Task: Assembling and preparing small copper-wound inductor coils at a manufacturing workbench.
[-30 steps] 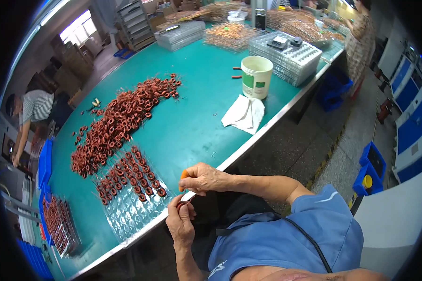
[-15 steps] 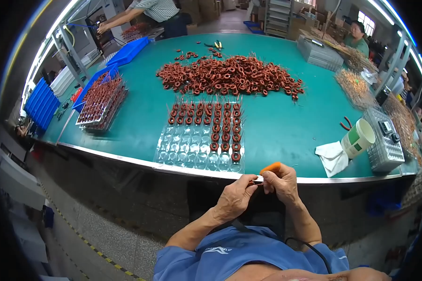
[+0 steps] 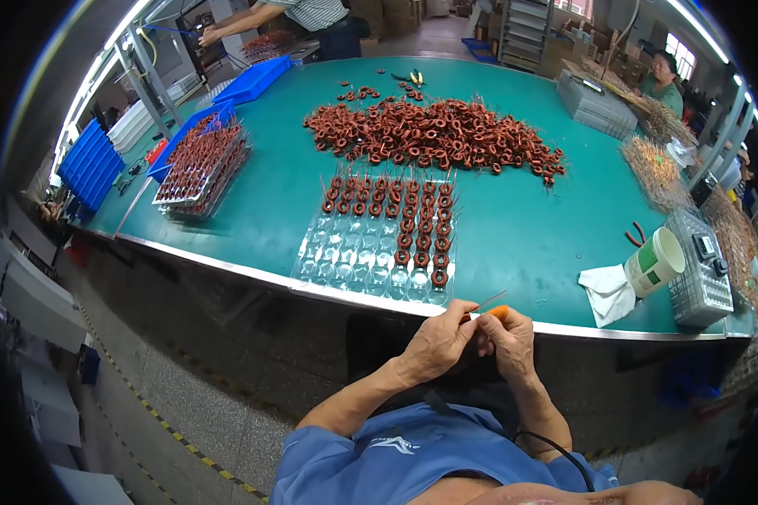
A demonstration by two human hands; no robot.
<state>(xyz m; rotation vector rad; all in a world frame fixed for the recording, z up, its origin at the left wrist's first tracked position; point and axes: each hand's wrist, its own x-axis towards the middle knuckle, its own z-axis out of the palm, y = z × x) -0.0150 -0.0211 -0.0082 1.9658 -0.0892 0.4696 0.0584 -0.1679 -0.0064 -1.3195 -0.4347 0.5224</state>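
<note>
Just off the table's front edge, my two hands meet at the fingertips. My left hand (image 3: 434,343) is closed in a pinch on a small red-brown wire coil (image 3: 466,318), mostly covered by the fingers. A thin wire sticks up to the right from between the hands. Closed around an orange-handled tool (image 3: 499,312) is my right hand (image 3: 509,343); the tool's working end is hidden at the coil. Straight ahead lies a clear plastic tray (image 3: 345,252) with round pockets. Ring-shaped coils (image 3: 408,225) fill its far rows and its right columns; the near-left pockets hold none.
A heap of red-brown coils (image 3: 434,130) lies beyond the tray. Stacked filled trays (image 3: 200,172) stand at left beside blue bins (image 3: 257,80). At right are a white-green cup (image 3: 655,259), a white cloth (image 3: 606,296) and red-handled pliers (image 3: 636,234). Other people work behind.
The orange handle has dropped lower between my hands, and a wire now points up to the right. The whole scene has shifted slightly rightward in view.
</note>
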